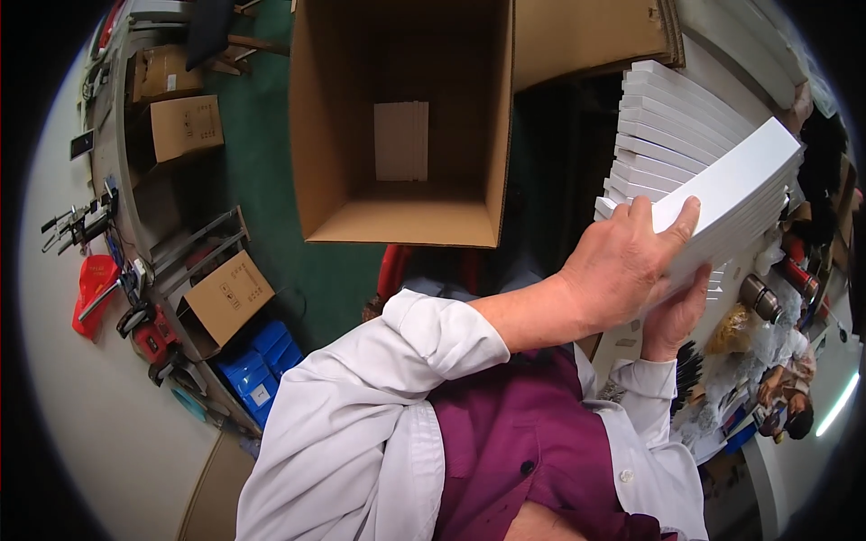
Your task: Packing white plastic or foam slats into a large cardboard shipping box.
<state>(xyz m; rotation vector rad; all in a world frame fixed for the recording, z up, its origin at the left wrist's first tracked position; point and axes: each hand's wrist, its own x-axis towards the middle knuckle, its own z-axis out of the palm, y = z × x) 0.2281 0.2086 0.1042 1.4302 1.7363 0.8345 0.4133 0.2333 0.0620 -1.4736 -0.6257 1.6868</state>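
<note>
A stack of flat white boxes [731,185] is held tilted between my two hands at the right. My left hand [627,261] reaches across my body and grips the stack's near left end, its thumb and fingers spread over the top and side. Lower down, my right hand [678,311] is closed round the underside of the same stack, its fingers partly hidden. Just behind it, more white boxes [672,117] stand in a long row on the table. In front of me is an open cardboard carton [406,221], with a few white boxes [401,142] at its bottom.
Folded cardboard [595,36] lies beside the carton's far right. A metal flask [760,298] and plastic wrap stand on the right-hand table. At the left are smaller cartons [228,298], blue bins [262,365] and a bench with tools. Another person [789,388] is at the far right.
</note>
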